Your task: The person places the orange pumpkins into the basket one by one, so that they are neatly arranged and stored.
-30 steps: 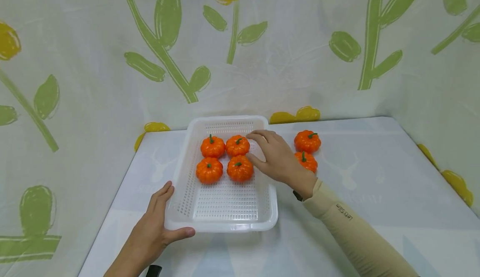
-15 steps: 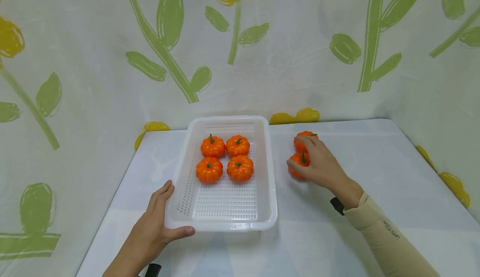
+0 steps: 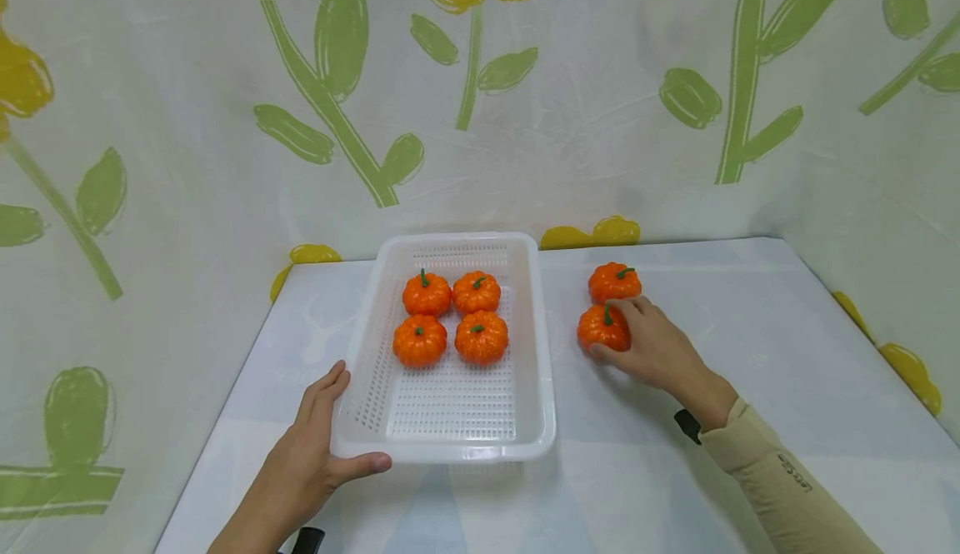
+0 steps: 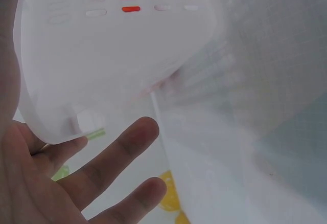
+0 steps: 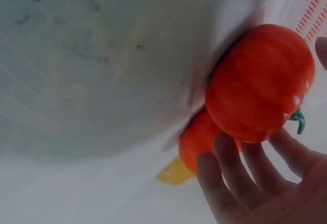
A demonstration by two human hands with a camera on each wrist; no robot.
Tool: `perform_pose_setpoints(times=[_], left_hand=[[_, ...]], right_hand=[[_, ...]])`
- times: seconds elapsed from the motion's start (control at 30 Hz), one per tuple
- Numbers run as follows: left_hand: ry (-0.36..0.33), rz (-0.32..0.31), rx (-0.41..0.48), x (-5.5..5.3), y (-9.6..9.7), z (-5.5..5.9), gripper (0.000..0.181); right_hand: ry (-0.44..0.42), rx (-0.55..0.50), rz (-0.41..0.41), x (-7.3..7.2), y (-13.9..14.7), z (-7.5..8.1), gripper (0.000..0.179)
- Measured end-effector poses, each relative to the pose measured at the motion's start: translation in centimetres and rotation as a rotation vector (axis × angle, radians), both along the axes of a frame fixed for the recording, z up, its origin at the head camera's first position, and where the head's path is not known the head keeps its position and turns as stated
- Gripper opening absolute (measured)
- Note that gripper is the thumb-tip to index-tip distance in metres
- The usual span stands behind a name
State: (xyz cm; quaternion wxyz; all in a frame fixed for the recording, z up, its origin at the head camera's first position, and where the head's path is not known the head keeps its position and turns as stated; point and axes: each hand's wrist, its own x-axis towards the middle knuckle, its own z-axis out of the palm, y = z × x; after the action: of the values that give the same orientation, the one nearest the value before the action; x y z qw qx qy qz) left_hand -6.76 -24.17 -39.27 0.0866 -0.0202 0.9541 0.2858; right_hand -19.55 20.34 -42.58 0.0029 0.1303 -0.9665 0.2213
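Observation:
My left hand [image 3: 303, 450] holds the near left corner of a white perforated plastic basket [image 3: 472, 454], thumb over the front rim and fingers along the left side. In the left wrist view, the outstretched fingers [image 4: 110, 162] show beneath the basket's corner [image 4: 102, 65]. Inside the basket are several orange toy pumpkins with green stems, one [image 3: 482, 338] at the near right. On the table to its right, my right hand [image 3: 660, 350] grips another toy pumpkin [image 3: 600, 329] between thumb and fingers; the right wrist view shows the fingers against this pumpkin [image 5: 263, 83].
One more orange toy pumpkin [image 3: 613, 282] sits just behind the gripped one, on the pale table [image 3: 675, 487]. A flower-printed cloth [image 3: 585, 121] rises behind the table and along both sides.
My right hand has moved right from over the basket to the nearer table pumpkin, and its fingers have come round it. The left hand has stayed at the basket's corner.

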Motion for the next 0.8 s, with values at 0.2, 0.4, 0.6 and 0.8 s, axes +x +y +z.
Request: perform_pose_setpoints(times=[0.2,0.4,0.6,0.8], left_hand=[[0.029,-0.011,0.002,0.01,-0.09,-0.13,0.135],[0.037,-0.016,0.000,0.05,-0.09,-0.18,0.135],[0.037,-0.012,-0.009,0.05,-0.05,-0.11,0.134],[0.030,-0.011,-0.009,0.18,-0.05,-0.11,0.134]], right_hand=[[-0.016,0.007,-0.011,-0.13,0.29,-0.51,0.075],[-0.005,0.008,-0.005,-0.20,0.45,-0.68,0.075],[0.004,-0.007,0.009,-0.03,0.45,-0.81,0.073],[0.022,-0.013,0.008,0.10,0.52,-1.04,0.074]])
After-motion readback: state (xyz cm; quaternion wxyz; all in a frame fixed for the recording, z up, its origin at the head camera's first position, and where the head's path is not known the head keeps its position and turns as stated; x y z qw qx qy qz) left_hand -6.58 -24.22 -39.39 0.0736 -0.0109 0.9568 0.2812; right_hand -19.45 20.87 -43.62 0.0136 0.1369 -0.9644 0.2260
